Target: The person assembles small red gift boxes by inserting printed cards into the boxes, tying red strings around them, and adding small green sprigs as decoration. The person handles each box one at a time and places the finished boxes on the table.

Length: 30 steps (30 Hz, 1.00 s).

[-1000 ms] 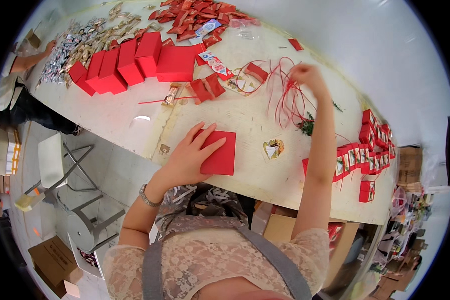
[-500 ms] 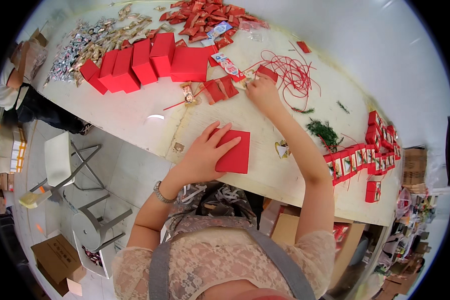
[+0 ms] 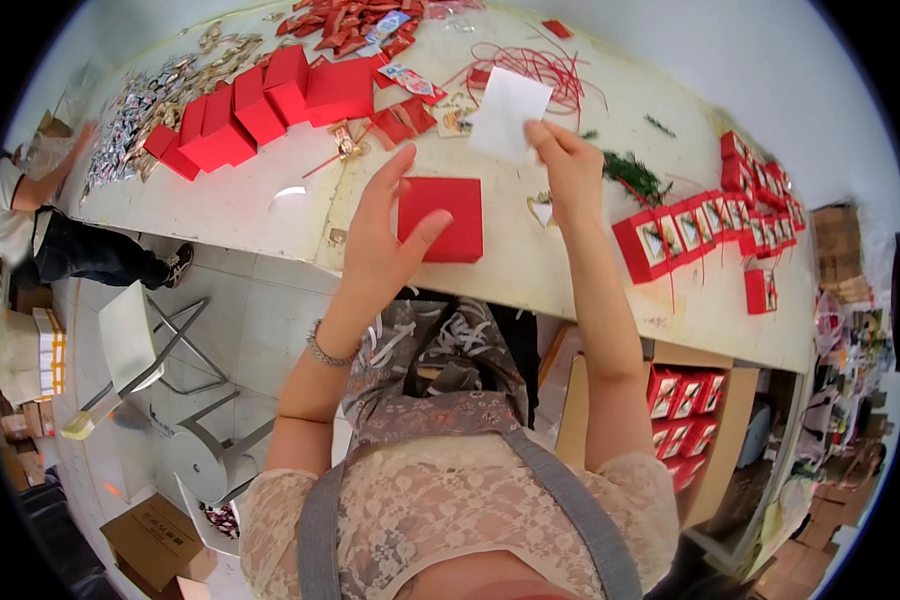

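Observation:
A white card (image 3: 508, 112) is pinched in my right hand (image 3: 570, 165), raised above the table's middle. Below and left of it, a plain red box (image 3: 457, 222) lies near the front edge of the table. My left hand (image 3: 382, 230) is open at that box's left side, thumb and fingers spread apart, the thumb over its face; whether it touches the box I cannot tell. Beyond the box are red wrapped packets (image 3: 403, 121), a small gold-wrapped piece (image 3: 344, 140) and a partly covered picture card (image 3: 456, 118). A small gold-edged piece (image 3: 541, 208) lies near my right wrist.
Several red boxes (image 3: 286, 87) stand at the back left beside heaped silver wrapped pieces (image 3: 140, 125). Tangled red cord (image 3: 560, 75) and green sprigs (image 3: 638, 178) lie beyond my right hand. Decorated red boxes (image 3: 642, 247) line the right. Another person (image 3: 35, 200) stands at the far left.
My right hand has come back toward me and now holds up a white card. My left hand has opened and lifted off the red box's face. The whole view has shifted somewhat.

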{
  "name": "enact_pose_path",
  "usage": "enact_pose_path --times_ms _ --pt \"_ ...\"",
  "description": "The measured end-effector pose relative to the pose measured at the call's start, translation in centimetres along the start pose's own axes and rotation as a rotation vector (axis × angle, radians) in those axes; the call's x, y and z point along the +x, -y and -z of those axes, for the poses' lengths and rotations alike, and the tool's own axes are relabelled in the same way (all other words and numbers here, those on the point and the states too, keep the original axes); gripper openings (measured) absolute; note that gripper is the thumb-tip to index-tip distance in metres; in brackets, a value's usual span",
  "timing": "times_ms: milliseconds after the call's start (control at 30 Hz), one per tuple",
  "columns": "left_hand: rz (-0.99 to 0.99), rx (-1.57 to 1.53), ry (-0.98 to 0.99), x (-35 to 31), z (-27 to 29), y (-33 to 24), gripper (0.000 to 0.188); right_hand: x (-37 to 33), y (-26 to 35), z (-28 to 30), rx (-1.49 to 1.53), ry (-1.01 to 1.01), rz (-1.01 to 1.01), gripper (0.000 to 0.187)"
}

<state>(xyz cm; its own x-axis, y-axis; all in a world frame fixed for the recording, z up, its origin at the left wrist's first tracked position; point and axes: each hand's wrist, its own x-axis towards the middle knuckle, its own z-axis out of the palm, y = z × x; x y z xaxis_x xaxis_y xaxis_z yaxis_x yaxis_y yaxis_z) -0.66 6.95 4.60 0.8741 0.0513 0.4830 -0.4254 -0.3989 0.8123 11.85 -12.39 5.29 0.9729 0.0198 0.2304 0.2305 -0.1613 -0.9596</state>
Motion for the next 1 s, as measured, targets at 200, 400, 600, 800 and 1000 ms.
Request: enact_pose_path --times_ms 200,400,600,800,1000 --pt "0.558 -0.601 -0.004 -4.0 -3.4 -3.8 0.035 -12.4 1.6 1.2 0.193 -0.034 -0.034 0.019" --pt "0.638 -0.549 -0.035 -5.7 -3.0 -6.4 0.035 -15.2 2.2 3.6 -0.586 0.073 0.898 0.028" --pt "0.570 -0.495 -0.048 -6.4 -3.6 -7.4 0.045 -15.1 2.0 3.5 -0.612 0.093 0.933 0.030" --pt "0.641 -0.522 0.000 -6.5 -3.1 -7.1 0.041 -15.1 2.7 3.3 -0.680 0.111 0.941 0.028" --pt "0.706 -0.585 0.004 -6.1 -2.5 -6.6 0.039 -14.1 2.3 4.2 -0.504 0.279 0.887 0.025"
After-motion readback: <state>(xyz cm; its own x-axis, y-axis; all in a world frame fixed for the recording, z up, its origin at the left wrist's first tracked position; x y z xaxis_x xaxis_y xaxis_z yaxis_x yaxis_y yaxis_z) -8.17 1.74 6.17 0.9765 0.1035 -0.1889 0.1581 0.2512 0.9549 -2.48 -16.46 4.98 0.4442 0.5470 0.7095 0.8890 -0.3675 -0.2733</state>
